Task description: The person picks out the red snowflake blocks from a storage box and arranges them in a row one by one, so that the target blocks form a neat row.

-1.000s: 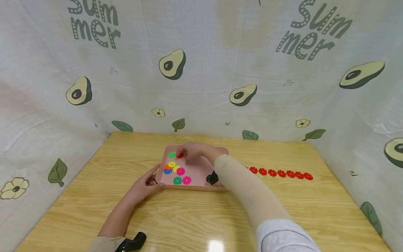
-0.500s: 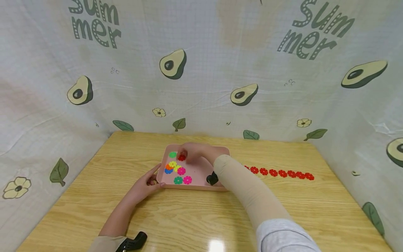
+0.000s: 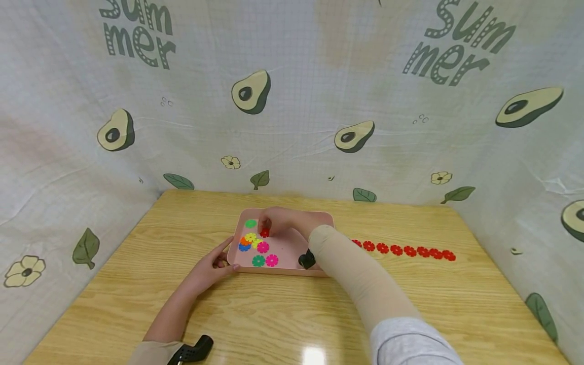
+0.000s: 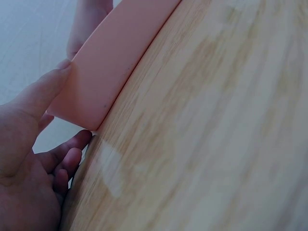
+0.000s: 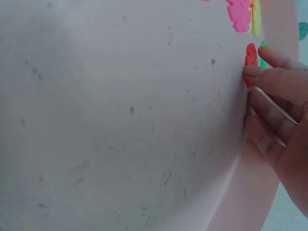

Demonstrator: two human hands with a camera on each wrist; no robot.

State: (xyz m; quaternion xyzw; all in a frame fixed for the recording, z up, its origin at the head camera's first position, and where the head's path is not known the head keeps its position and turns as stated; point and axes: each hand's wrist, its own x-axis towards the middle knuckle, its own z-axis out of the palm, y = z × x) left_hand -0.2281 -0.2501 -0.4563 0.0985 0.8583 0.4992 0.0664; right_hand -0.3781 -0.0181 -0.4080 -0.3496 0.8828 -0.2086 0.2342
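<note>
A shallow pink tray (image 3: 287, 256) lies on the wooden table. My left hand (image 3: 206, 274) holds its near left corner, thumb on the rim and the other fingers at the side, as the left wrist view shows on the tray wall (image 4: 110, 62). Inside the tray, my right hand (image 3: 279, 220) pinches a red flower-shaped plastic disc (image 3: 265, 233). In the right wrist view the thumb lies against that red disc (image 5: 250, 52), which stands on edge or tilted near the tray floor. Beside it are a light green disc (image 3: 250, 223), yellow discs (image 3: 250, 237) and a pink disc (image 3: 263, 247).
Orange (image 3: 245, 242) and blue discs (image 3: 244, 248) overlap at the tray's left. A dark green disc (image 3: 258, 260) and another pink disc (image 3: 271, 260) lie near the front wall. A row of several red discs (image 3: 396, 250) runs along the table to the right.
My right hand has drawn the red disc slightly toward the tray's front and right, away from the light green disc. My left hand keeps its place on the corner.
</note>
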